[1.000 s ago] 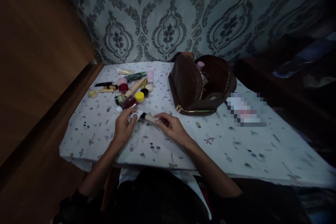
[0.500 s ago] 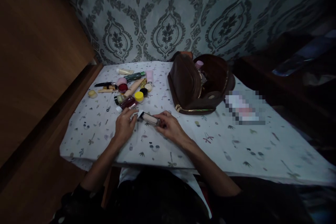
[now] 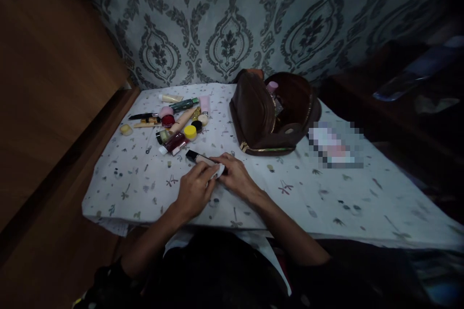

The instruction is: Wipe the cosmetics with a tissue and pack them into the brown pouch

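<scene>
My right hand (image 3: 235, 174) grips the lower end of a foundation bottle (image 3: 203, 158), a slim clear tube with beige contents and a black cap pointing left. Pressed against that same end is my left hand (image 3: 195, 188), its fingers closed on a small white tissue (image 3: 219, 171). Both hands meet just above the cloth, and the fingers partly cover the bottle and tissue. Beyond them lies a group of cosmetics, among them a dark red bottle (image 3: 174, 142) and a yellow-lidded jar (image 3: 190, 132).
A brown cosmetic bag (image 3: 253, 116) stands unzipped behind my hands, with a pink-capped item (image 3: 272, 87) inside. A blurred-out flat item (image 3: 333, 146) lies to its right. The patterned tablecloth (image 3: 319, 203) covers the table, with a wooden panel (image 3: 54, 58) at the left.
My left hand has moved right, from beside the bottle's cap to its lower end, bringing the tissue against it. My right hand keeps hold of the bottle.
</scene>
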`<state>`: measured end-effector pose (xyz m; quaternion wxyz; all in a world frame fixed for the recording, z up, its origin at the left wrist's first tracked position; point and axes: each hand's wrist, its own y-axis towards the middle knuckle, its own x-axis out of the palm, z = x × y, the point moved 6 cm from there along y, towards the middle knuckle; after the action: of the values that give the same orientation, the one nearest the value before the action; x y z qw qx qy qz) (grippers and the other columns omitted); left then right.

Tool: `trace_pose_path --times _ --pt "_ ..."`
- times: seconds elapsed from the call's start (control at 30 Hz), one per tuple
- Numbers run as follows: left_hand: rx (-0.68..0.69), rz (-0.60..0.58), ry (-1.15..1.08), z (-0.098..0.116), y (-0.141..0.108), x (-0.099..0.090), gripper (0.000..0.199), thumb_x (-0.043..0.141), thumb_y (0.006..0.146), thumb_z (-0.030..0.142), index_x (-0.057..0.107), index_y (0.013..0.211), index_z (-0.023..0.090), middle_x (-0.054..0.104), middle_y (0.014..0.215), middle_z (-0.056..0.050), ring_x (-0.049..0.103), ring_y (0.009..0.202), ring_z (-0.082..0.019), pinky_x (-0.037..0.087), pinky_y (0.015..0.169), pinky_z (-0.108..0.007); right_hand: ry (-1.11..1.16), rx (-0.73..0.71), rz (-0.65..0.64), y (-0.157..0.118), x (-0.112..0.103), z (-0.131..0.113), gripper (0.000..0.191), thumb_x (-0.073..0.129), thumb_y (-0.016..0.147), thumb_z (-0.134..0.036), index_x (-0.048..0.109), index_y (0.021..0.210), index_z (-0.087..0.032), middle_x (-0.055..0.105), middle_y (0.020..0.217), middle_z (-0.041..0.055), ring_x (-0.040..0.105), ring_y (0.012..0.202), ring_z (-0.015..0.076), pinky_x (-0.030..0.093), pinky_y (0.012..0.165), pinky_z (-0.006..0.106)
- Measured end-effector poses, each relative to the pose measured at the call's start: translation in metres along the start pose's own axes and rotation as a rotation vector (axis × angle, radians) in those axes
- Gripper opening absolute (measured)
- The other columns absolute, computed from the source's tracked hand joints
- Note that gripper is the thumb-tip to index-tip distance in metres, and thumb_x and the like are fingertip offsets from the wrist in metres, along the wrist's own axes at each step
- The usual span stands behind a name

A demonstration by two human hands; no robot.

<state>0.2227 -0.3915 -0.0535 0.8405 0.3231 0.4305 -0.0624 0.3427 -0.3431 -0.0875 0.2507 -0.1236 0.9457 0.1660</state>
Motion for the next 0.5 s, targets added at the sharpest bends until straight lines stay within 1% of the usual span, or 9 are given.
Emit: trace_pose_path --times 0.07,0.13,0.2,0.27,0.33,0.4,0.47,0.5 --pt "0.003 0.015 -0.064 -0.003 -0.001 -0.004 0.03 0.048 0.094 0.016 0.065 0.118 0.018 0.065 0.097 -0.007 0.064 0.09 -0.017 0.053 0.08 -0.029 0.049 0.011 0.031 -0.001 -0.002 0.001 0.049 0.059 0.072 -0.007 0.067 0.12 -0.018 0.063 0.095 0.0053 0.059 0.085 0.0185 0.049 0.078 0.031" --pt "-0.024 0.05 -0.138 -0.012 0.0 -0.013 0.029 0.049 0.094 0.016 0.066 0.117 0.018 0.064 0.096 -0.006 0.064 0.087 -0.016 0.053 0.078 -0.028 0.135 0.058 0.042 -0.001 -0.003 0.003 0.049 0.059 0.079 -0.016 0.062 0.127 -0.018 0.064 0.089 0.0035 0.059 0.077 0.0171 0.049 0.072 0.03" --pt "-0.09 0.102 -0.177 -0.027 0.001 -0.024 0.027 0.051 0.093 0.017 0.068 0.114 0.019 0.064 0.092 -0.005 0.063 0.083 -0.015 0.052 0.076 -0.027 0.235 0.142 0.011 -0.002 -0.001 0.009 0.046 0.056 0.085 -0.028 0.058 0.13 -0.018 0.061 0.077 0.0004 0.058 0.066 0.0151 0.048 0.063 0.027" --pt "-0.181 0.145 -0.179 -0.046 0.001 -0.034 0.025 0.053 0.092 0.02 0.07 0.11 0.019 0.064 0.089 -0.004 0.063 0.08 -0.016 0.051 0.075 -0.027 0.305 0.229 -0.043 -0.002 0.004 0.016 0.045 0.053 0.089 -0.035 0.057 0.13 -0.017 0.057 0.07 -0.0014 0.057 0.059 0.0146 0.046 0.056 0.026" --pt "-0.267 0.157 -0.166 -0.066 0.001 -0.04 0.024 0.054 0.092 0.024 0.071 0.108 0.018 0.065 0.09 -0.004 0.062 0.079 -0.016 0.05 0.073 -0.028 0.297 0.261 -0.053 -0.002 0.006 0.022 0.044 0.057 0.085 -0.035 0.058 0.126 -0.017 0.058 0.072 -0.0009 0.058 0.061 0.0147 0.046 0.057 0.026" --pt "-0.321 0.143 -0.153 -0.081 0.001 -0.042 0.026 0.055 0.091 0.027 0.072 0.108 0.018 0.066 0.092 -0.005 0.061 0.077 -0.016 0.05 0.07 -0.028 0.212 0.233 -0.01 -0.001 0.004 0.025 0.047 0.068 0.076 -0.029 0.061 0.121 -0.018 0.059 0.08 0.0002 0.058 0.065 0.0145 0.048 0.062 0.027" --pt "-0.345 0.125 -0.135 -0.091 0.002 -0.04 0.027 0.054 0.092 0.029 0.072 0.108 0.017 0.066 0.093 -0.006 0.06 0.075 -0.016 0.049 0.067 -0.027 0.099 0.189 0.034 0.0 0.001 0.025 0.049 0.072 0.069 -0.02 0.063 0.117 -0.019 0.057 0.087 0.0009 0.056 0.068 0.0135 0.049 0.067 0.028" --pt "-0.348 0.115 -0.122 -0.093 0.003 -0.039 0.028 0.054 0.092 0.029 0.072 0.109 0.017 0.065 0.092 -0.006 0.059 0.072 -0.015 0.048 0.065 -0.026 0.047 0.176 0.04 0.0 0.0 0.025 0.048 0.071 0.069 -0.017 0.064 0.117 -0.019 0.055 0.088 0.0011 0.055 0.068 0.013 0.049 0.068 0.028"
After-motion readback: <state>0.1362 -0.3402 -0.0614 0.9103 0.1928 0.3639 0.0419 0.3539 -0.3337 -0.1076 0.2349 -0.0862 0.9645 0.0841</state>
